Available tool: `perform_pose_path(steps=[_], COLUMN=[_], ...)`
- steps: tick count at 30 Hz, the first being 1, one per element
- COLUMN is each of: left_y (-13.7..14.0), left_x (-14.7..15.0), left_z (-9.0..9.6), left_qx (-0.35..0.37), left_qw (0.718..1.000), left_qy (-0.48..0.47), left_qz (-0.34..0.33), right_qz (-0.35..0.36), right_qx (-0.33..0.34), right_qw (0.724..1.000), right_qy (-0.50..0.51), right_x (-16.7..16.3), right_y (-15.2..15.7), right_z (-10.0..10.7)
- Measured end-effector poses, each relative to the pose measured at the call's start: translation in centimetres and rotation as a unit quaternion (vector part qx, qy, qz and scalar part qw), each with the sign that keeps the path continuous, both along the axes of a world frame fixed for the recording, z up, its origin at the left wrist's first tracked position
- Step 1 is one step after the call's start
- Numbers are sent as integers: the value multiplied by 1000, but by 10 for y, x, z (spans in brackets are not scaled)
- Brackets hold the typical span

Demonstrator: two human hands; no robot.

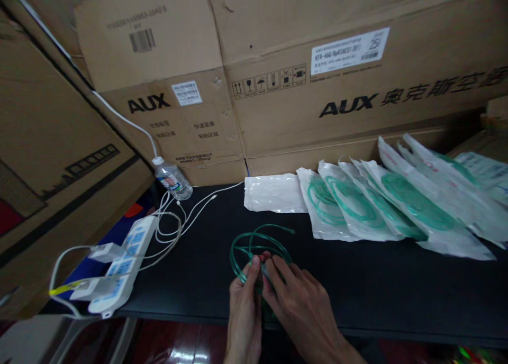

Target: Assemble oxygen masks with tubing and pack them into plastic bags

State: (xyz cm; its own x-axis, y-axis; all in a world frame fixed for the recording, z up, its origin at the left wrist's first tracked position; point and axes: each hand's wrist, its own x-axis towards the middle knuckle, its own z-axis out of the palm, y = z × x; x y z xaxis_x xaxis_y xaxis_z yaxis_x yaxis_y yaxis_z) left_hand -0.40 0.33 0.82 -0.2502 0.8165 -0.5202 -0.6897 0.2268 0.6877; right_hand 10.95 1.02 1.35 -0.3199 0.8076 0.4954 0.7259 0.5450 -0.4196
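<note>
A coil of clear green tubing (234,252) is held up over the front part of the black table. My left hand (244,306) is closed around the near side of the coil, its thumb pressed on the tubing. Fingers of my right hand (296,295) pinch at the same spot, touching the left thumb; a small pale piece between the fingertips is mostly hidden. One free end of the tubing points right, beyond my hands. Several white-backed clear packets (351,208) with similar green tubing lie overlapping at the right. A flat white packet (273,193) lies behind the coil.
A white power strip (137,247) with plugged-in chargers and white cables (174,231) occupies the table's left end. A clear water bottle (173,179) stands by the cables. Large cardboard boxes (278,126) wall off the back, and another box (59,157) borders the left.
</note>
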Motion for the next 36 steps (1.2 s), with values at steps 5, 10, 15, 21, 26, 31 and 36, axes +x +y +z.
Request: perform_pose_path(steps=[5, 10, 15, 21, 26, 31, 36], left_y=[-3, 9, 28, 20, 3, 5, 37], left_x=[6, -6, -45, -49, -60, -98, -142], left_z=[-2, -6, -1, 2, -3, -13, -9], left_qx=[-1, 31, 33, -3, -44, -51, -10], left_qw=[1000, 1000, 993, 996, 991, 965, 925], left_qy=[-7, -1, 44, 68, 129, 257, 376], left_qz=[-12, 8, 104, 53, 12, 10, -48], right_qz=[22, 31, -37, -90, -83, -65, -44], right_qx=[92, -162, -184, -276, -290, -287, -271], right_qw=[994, 975, 950, 897, 882, 884, 895], right_qy=[-55, 148, 251, 334, 361, 362, 351], right_x=[7, 24, 60, 77, 79, 81, 83], right_y=[6, 10, 10, 4, 2, 4, 7], right_z=[-3, -8, -10, -41, -50, -50, -56])
